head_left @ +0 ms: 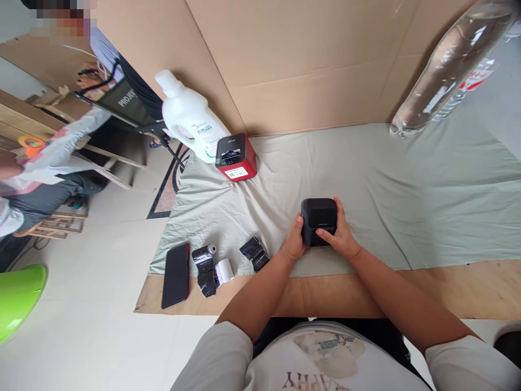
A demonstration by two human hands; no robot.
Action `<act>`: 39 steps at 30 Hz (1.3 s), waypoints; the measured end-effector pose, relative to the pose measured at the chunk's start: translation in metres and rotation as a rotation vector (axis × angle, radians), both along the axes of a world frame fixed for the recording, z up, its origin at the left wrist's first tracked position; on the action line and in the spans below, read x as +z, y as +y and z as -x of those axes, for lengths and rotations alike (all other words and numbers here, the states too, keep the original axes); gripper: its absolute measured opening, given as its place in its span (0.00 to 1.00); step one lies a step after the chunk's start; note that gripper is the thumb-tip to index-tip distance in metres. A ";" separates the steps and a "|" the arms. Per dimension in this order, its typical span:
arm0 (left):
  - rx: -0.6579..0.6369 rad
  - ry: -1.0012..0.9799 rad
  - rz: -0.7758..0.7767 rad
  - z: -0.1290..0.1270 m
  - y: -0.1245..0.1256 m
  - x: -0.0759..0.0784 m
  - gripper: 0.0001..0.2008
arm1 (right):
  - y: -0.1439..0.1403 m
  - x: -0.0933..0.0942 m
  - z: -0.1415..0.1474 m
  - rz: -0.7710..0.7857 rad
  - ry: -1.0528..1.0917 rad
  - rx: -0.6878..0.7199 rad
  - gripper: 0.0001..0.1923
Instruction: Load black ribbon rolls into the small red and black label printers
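Note:
A small black box-shaped printer (318, 216) sits on the pale green cloth (407, 190) near the table's front edge. My left hand (293, 239) grips its left side. On the right side and front face rests my right hand (340, 236), its fingers pressing the front. Left of my hands lie a black wrapped roll (254, 253), a white paper roll (224, 271) and crumpled black wrapping with another roll (204, 266).
A black phone (176, 274) lies at the table's front left. A red and black printer (236, 157) and a white jug (190, 117) stand at the back left. A clear plastic bottle (451, 65) leans against the cardboard wall. Another person sits at the far left.

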State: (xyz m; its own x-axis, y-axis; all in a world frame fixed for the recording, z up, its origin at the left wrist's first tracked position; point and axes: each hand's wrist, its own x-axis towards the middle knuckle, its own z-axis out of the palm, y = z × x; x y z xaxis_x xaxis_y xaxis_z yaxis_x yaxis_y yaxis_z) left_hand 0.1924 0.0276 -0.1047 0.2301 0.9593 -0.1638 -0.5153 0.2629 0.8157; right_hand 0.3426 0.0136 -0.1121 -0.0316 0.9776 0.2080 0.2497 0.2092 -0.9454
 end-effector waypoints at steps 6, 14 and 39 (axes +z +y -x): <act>0.002 -0.027 0.111 0.001 0.003 0.007 0.23 | 0.001 0.000 0.001 -0.008 -0.011 0.037 0.67; 0.097 0.094 0.101 0.001 0.004 0.005 0.19 | -0.002 0.003 0.001 0.014 0.019 0.032 0.68; 0.079 0.134 0.002 0.002 -0.002 -0.012 0.24 | 0.059 0.026 -0.022 0.215 -0.293 -0.325 0.39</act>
State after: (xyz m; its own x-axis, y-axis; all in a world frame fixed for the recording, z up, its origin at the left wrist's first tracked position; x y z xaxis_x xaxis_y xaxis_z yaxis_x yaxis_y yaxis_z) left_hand 0.1903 0.0256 -0.1163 0.1296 0.9732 -0.1900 -0.4211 0.2275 0.8780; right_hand 0.3644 0.0730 -0.0863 0.2557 0.9664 0.0278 0.5318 -0.1166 -0.8388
